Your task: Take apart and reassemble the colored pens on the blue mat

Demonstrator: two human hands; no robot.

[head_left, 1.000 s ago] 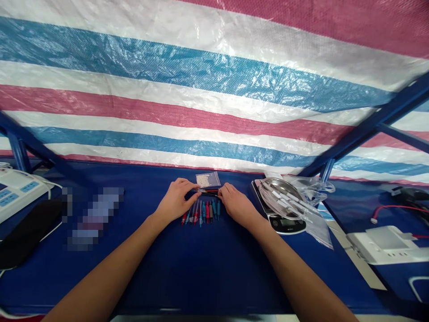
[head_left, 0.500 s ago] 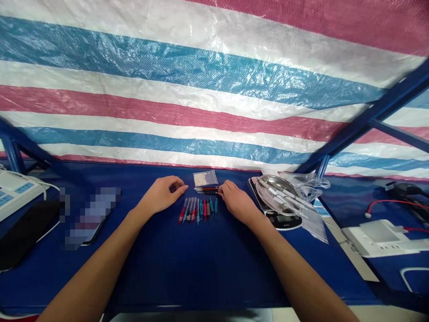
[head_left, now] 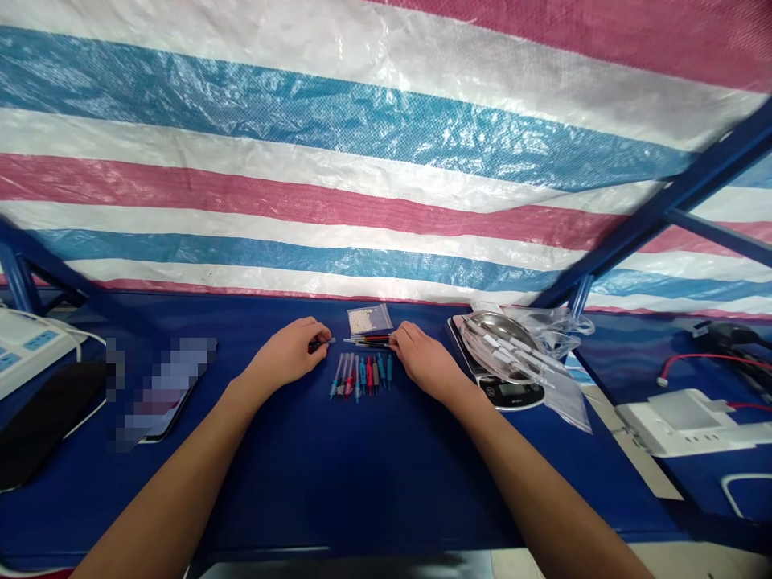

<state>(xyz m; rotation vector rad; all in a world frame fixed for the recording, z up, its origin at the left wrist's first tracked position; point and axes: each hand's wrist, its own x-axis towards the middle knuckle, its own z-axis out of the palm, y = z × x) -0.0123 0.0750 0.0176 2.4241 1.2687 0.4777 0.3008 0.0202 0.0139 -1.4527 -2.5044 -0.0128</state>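
Note:
My left hand (head_left: 286,354) is shut on a thin dark pen-like stick (head_left: 321,343) with a pale tip, just left of a row of several slim coloured pens (head_left: 360,376). These pens lie side by side on the navy mat (head_left: 362,482), their red, blue and grey ends pointing toward me. My right hand (head_left: 425,362) pinches the end of a small bundle of thin black-and-red sticks (head_left: 367,341) that lies crosswise above the row. Just beyond the bundle lies a small clear zip bag of white beads (head_left: 367,320).
To the right, a digital kitchen scale (head_left: 510,391) carries a steel dish (head_left: 498,342) of white-tipped cables beside loose plastic bags. A blurred flat object (head_left: 160,390), a black pad (head_left: 48,414) and a white device (head_left: 30,346) lie left. Striped tarp hangs behind.
My left hand has moved up and now holds the thin stick, and the red pen at the row's left end is gone. My right hand has barely moved.

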